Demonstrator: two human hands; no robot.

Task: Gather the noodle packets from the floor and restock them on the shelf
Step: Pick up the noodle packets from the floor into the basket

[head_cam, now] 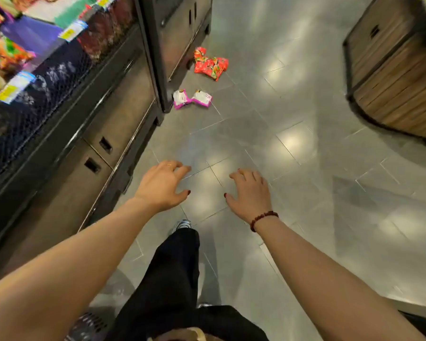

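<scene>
Red noodle packets (210,64) lie in a small heap on the grey tiled floor, close to the base of the shelf unit. Two pink and white noodle packets (192,98) lie side by side a little nearer to me. My left hand (161,184) and my right hand (247,194) reach forward over the floor, fingers spread and curled, both holding nothing. Both hands are well short of the packets. The shelf (59,77) runs along the left with blurred colourful packets on it.
Dark cabinet doors (113,119) line the base of the shelf on the left. A wooden slatted display stand (394,77) fills the upper right. My leg in black trousers and a shoe (182,223) are below my hands. A basket edge (89,326) shows at the bottom.
</scene>
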